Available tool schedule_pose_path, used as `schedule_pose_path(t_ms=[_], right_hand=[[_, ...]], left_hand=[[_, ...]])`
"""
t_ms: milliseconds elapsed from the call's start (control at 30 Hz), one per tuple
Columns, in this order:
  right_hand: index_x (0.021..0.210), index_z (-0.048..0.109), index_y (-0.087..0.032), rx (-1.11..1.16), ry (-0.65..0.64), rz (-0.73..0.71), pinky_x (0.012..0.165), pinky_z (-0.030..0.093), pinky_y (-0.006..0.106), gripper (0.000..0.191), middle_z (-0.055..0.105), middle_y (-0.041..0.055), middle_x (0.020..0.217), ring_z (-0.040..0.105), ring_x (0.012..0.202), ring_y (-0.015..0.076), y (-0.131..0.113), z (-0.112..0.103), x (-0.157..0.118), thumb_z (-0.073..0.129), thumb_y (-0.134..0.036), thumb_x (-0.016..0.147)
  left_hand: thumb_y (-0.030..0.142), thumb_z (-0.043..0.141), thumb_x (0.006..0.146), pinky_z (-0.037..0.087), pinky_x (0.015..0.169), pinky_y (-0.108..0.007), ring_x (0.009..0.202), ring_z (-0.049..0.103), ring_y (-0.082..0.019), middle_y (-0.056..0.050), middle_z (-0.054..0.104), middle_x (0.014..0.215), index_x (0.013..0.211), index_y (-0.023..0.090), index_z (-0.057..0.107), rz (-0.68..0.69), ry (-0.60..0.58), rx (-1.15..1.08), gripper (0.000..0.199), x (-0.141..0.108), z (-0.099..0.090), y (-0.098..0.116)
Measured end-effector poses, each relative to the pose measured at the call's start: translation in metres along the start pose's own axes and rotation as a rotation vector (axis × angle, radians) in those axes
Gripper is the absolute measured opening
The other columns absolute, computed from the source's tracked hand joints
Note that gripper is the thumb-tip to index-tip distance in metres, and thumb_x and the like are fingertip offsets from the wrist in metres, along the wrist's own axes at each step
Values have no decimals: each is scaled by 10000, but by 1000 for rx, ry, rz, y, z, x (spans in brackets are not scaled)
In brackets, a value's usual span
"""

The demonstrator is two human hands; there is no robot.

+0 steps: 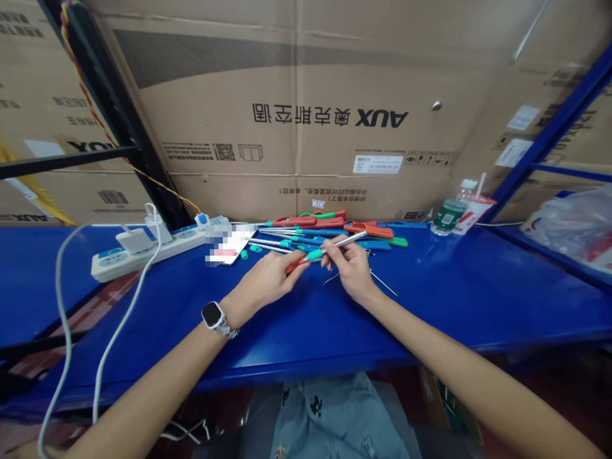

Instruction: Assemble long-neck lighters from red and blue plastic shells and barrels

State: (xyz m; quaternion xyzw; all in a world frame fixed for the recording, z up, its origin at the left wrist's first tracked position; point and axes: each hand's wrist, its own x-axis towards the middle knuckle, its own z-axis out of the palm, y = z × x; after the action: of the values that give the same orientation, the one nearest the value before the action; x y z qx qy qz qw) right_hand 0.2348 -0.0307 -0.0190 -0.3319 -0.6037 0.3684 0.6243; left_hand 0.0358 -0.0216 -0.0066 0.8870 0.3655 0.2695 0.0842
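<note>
A red-handled long-neck lighter (314,255) with a teal collar and silver tube is held between both hands. My left hand (272,274) is closed round its red handle. The fingers of my right hand (351,264) pinch the silver tube near the collar, and the tube points up to the right. Behind my hands lies a pile of similar lighters (368,228) with red, blue and green handles, several tubes pointing left. Small teal collars (245,254) lie loose left of the pile. Thin wires (383,283) rest on the table beside my right hand.
A white power strip (143,252) with plugs and cables stands at left on the blue table (421,319). Near the pile lies a partly blurred phone-like item (233,245). A water bottle (448,213) and a cup (471,215) stand at right. Cardboard (306,76) walls the back.
</note>
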Motion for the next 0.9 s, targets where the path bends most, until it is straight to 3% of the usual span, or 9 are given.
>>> schedule_pose_path(t_ms=[267, 533, 767, 900], right_hand=[[791, 634, -228, -40, -78, -42, 557, 459, 309, 492, 615, -5, 628, 563, 558, 149, -7, -5, -1, 727, -710, 831], [785, 643, -226, -14, -13, -28, 545, 458, 306, 447, 627, -8, 599, 551, 532, 144, -7, -4, 0, 738, -658, 850], [775, 631, -229, -21, -68, -27, 554, 462, 312, 478, 626, -9, 591, 548, 528, 144, -10, -6, -1, 737, -691, 829], [750, 619, -232, -58, -21, -37, 534, 462, 307, 477, 625, -8, 586, 540, 517, 141, -13, -3, -2, 740, -686, 832]], left_hand=[[355, 442, 1056, 363, 535, -293, 517, 465, -123, 9, 563, 626, 827, 195, 602, 61, -94, -114, 321, 0, -7, 0], [359, 446, 1063, 330, 552, -307, 550, 519, -167, -34, 609, 680, 934, 185, 634, -56, 13, 167, 286, -4, 2, 8], [399, 434, 1071, 378, 549, -290, 532, 467, -124, 14, 535, 618, 808, 193, 593, 42, -96, -172, 370, -2, -6, 4], [367, 426, 1075, 355, 532, -303, 515, 468, -134, 6, 535, 610, 855, 191, 616, 45, -45, -13, 340, -3, -5, 5]])
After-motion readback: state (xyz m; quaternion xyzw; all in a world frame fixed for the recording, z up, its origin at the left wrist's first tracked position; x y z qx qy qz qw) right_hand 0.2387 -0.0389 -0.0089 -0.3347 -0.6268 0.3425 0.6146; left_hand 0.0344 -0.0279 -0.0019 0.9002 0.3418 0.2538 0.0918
